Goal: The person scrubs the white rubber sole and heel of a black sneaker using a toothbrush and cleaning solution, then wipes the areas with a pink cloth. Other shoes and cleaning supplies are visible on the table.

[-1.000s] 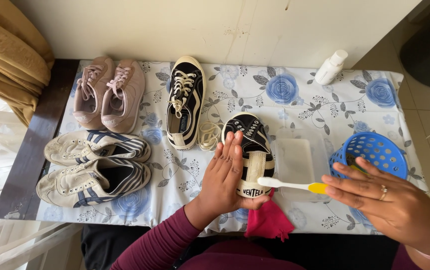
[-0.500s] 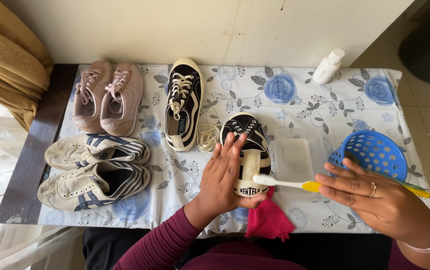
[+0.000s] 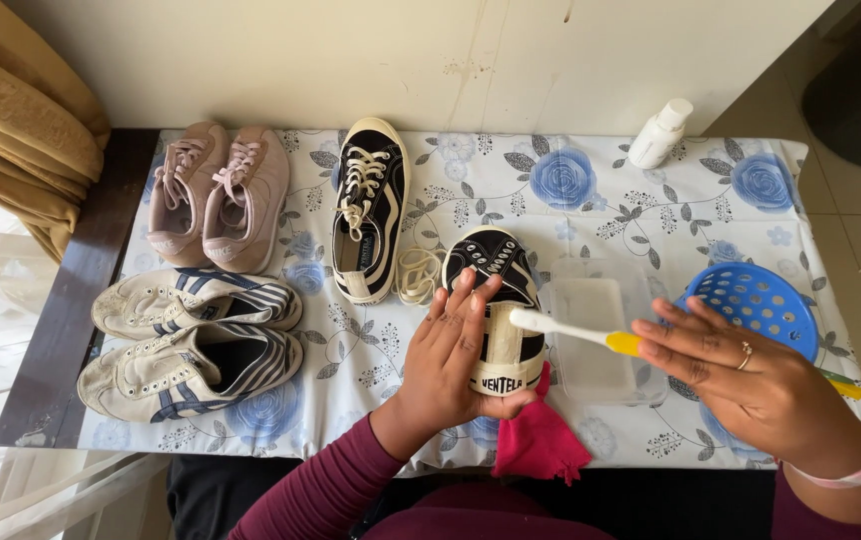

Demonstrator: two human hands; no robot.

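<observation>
My left hand grips the side of an unlaced black and white sneaker that lies near the table's front edge. In my right hand is a toothbrush with a white head and yellow handle. Its bristle end rests on the sneaker's tongue area. A pink cloth lies under the sneaker's heel. A loose coil of white laces sits just left of the sneaker.
A matching laced black sneaker, a pink pair and a striped white pair lie to the left on a floral tablecloth. A clear tray, a blue perforated basket and a white bottle stand to the right.
My right hand has brought the toothbrush leftward so that its head now rests on the sneaker. The left hand keeps its hold on the shoe.
</observation>
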